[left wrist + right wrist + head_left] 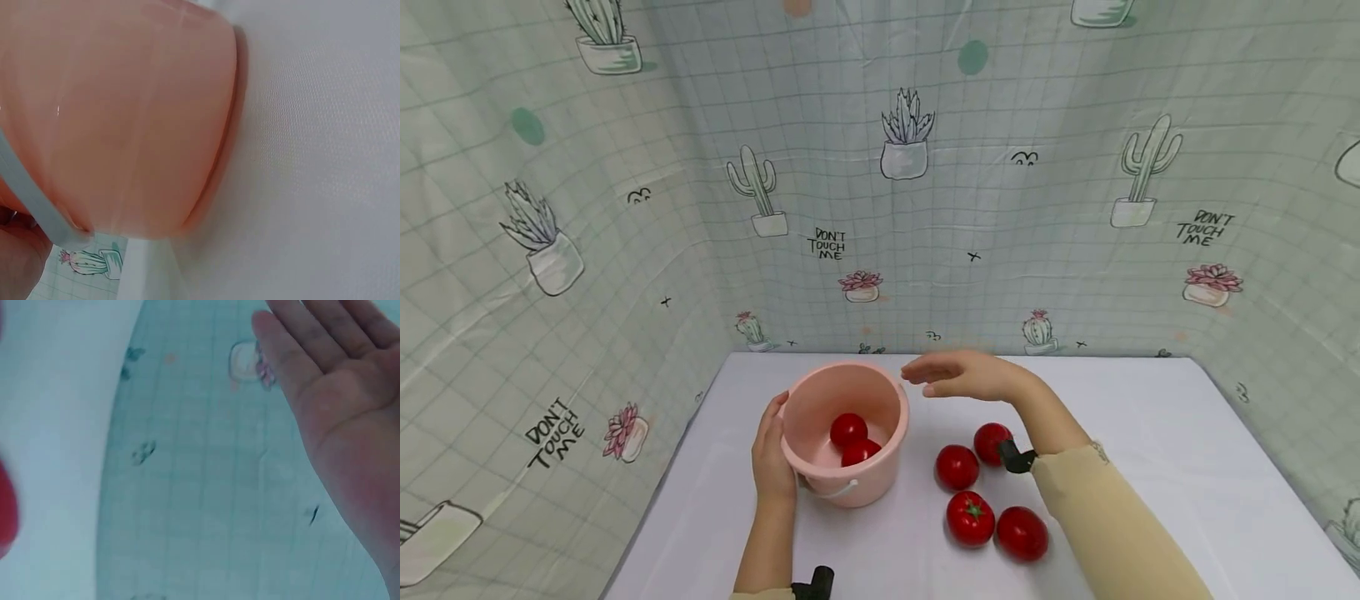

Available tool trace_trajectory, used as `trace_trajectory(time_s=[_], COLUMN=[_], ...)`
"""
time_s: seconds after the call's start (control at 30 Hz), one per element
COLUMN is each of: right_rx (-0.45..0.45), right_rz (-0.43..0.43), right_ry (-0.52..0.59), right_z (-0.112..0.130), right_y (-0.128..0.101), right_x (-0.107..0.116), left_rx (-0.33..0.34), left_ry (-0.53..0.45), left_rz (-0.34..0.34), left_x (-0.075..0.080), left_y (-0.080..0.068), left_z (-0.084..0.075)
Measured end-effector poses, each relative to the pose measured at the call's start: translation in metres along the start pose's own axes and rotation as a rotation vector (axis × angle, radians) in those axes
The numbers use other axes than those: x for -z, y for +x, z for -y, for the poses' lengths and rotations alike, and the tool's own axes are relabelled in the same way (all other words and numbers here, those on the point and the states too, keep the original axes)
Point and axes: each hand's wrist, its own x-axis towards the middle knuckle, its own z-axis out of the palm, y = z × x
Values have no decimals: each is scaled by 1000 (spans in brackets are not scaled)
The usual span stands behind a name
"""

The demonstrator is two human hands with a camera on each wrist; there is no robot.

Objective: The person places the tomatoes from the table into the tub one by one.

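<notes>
A pink bucket point(863, 487) with a pale handle stands on the table, its mouth facing the head camera. Two red tomatoes point(848, 429) lie inside it. On its left side, my left hand point(772, 454) grips the bucket near the rim; the left wrist view has the bucket wall point(137, 125) up close, with part of the hand point(22, 256) at the lower left. My right hand point(966, 377) hovers just right of the rim, fingers extended and holding nothing. Its palm point(356, 419) is bare in the right wrist view.
Several red tomatoes point(957, 467) sit on the white tabletop point(1150, 467) right of the bucket, below the right forearm. One tomato point(972, 518) shows a green stem. A cactus-print cloth point(970, 192) hangs behind and beside the table.
</notes>
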Motion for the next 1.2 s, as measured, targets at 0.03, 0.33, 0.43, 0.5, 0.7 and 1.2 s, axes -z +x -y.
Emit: trace_trajectory(time_s=[0.03, 0.33, 0.43, 0.5, 0.7, 1.2], right_rx=[-10, -148, -192, -205, -218, -261], right_rz=[-41, -257, -272, -273, -289, -309], right_ry=[3, -7, 3, 3, 28, -29], right_z=[-9, -85, -99, -107, -127, -139], right_y=[-10, -78, -87, -90, -93, -89], right_x=[-1, -18, -26, -31, -45, -58], left_rx=[5, 9, -3, -5, 12, 9], left_ry=[2, 30, 21, 9, 8, -17], left_rz=[2, -12, -19, -19, -10, -4], left_x=[0, -1, -1, -1, -2, -3], left_y=[0, -1, -1, -1, -2, -2], left_z=[0, 0, -2, -2, -2, -1])
